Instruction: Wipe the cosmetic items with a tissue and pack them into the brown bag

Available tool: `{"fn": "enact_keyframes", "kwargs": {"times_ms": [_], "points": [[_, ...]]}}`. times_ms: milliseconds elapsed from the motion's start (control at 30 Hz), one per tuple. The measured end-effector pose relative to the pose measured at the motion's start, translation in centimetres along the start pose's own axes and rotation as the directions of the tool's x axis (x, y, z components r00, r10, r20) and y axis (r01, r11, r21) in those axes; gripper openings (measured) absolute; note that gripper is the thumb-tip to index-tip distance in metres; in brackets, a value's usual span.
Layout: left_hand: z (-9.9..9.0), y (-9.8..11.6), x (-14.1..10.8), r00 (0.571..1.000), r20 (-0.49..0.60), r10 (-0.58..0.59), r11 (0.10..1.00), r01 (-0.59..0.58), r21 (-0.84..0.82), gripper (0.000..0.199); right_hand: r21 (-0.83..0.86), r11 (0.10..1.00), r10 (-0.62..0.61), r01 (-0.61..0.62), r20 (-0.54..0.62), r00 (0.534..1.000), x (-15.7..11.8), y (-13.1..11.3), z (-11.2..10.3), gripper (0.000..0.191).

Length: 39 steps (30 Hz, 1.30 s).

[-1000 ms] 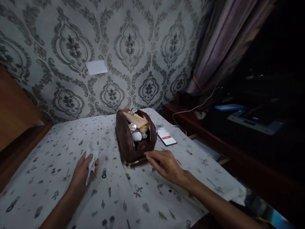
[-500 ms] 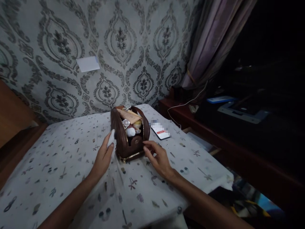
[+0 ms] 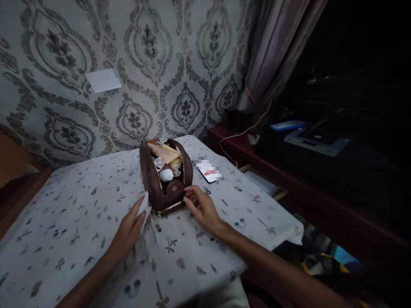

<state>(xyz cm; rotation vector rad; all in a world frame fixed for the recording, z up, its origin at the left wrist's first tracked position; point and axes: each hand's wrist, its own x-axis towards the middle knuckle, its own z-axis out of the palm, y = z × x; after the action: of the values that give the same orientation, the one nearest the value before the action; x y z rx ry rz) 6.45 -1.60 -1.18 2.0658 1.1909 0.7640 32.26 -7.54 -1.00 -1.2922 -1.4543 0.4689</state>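
Plainly, left fingers [image 3: 132,214] clasp white cloth [image 3: 143,207]; right fingers [image 3: 194,191] meet a brown bag [image 3: 150,175], grip unclear.

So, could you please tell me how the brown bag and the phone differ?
The brown bag is bulky and stands up; the phone is thin and lies flat. The brown bag gapes open, with small items inside; the phone shows white and red, partly pixelated. The brown bag is clearly larger than the phone. Both rest on the printed sheet.

A tissue [image 3: 143,206] sits in the left grip [image 3: 130,224]; the bag [image 3: 153,185] stands ahead, between both grips; the phone [image 3: 209,173] lies beyond the right grip [image 3: 204,208].
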Motion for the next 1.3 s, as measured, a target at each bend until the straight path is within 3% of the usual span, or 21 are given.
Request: {"fn": "enact_keyframes", "kwargs": {"times_ms": [100, 200, 333, 433, 500, 567, 667, 767, 967, 1300], "points": [[-1.6, -0.8, -0.1, 0.999, -0.051, 0.008, 0.986, 0.001, 0.165, 0.058, -0.059, 0.998, -0.022, 0.023, 0.016, 1.0, 0.1, 0.4, -1.3, 0.019], [-4.5, -1.3, 0.1, 0.995, -0.097, 0.016, 0.913, 0.025, 0.408, 0.06, -0.174, 0.985, -0.004, 0.001, -0.02, 1.0, 0.5, 1.4, -3.5, 0.019], [-8.4, -2.3, 0.4, 0.961, -0.161, -0.224, 0.649, 0.271, 0.711, 0.068, -0.37, 0.918, 0.087, -0.144, -0.166, 0.982, 1.7, 3.6, -7.1, 0.024], [-9.7, -3.8, 0.3, 0.948, -0.157, -0.278, 0.596, 0.298, 0.746, 0.08, -0.518, 0.832, 0.087, -0.201, -0.235, 0.968, 2.7, 5.6, -9.1, 0.045], [-9.7, -4.8, 0.0, 0.952, -0.169, -0.254, 0.597, 0.292, 0.747, 0.082, -0.616, 0.764, 0.07, -0.19, -0.213, 0.975, 3.4, 6.5, -9.8, 0.063], [-9.2, -5.4, -0.3, 0.968, -0.196, -0.158, 0.605, 0.252, 0.756, 0.078, -0.7, 0.687, 0.107, -0.193, -0.164, 0.981, 4.0, 7.0, -9.9, 0.076], [-8.2, -5.4, -0.6, 0.973, -0.23, 0.007, 0.605, 0.179, 0.776, 0.068, -0.782, 0.577, 0.223, -0.235, -0.126, 0.967, 4.6, 7.1, -9.3, 0.085], [-7.4, -5.4, -0.7, 0.979, -0.191, 0.074, 0.595, 0.111, 0.796, 0.059, -0.823, 0.512, 0.263, -0.247, -0.123, 0.957, 5.1, 7.1, -8.5, 0.087], [-6.2, -6.5, -0.6, 0.97, -0.095, 0.226, 0.612, -0.065, 0.788, 0.054, -0.856, 0.465, 0.25, -0.226, -0.118, 0.961, 5.4, 7.9, -7.7, 0.08], [-2.7, -5.1, -0.6, 0.912, -0.063, 0.406, 0.638, -0.233, 0.734, 0.037, -0.851, 0.476, 0.209, -0.223, -0.137, 0.968, 5.2, 8.3, -7.7, 0.077]]}}
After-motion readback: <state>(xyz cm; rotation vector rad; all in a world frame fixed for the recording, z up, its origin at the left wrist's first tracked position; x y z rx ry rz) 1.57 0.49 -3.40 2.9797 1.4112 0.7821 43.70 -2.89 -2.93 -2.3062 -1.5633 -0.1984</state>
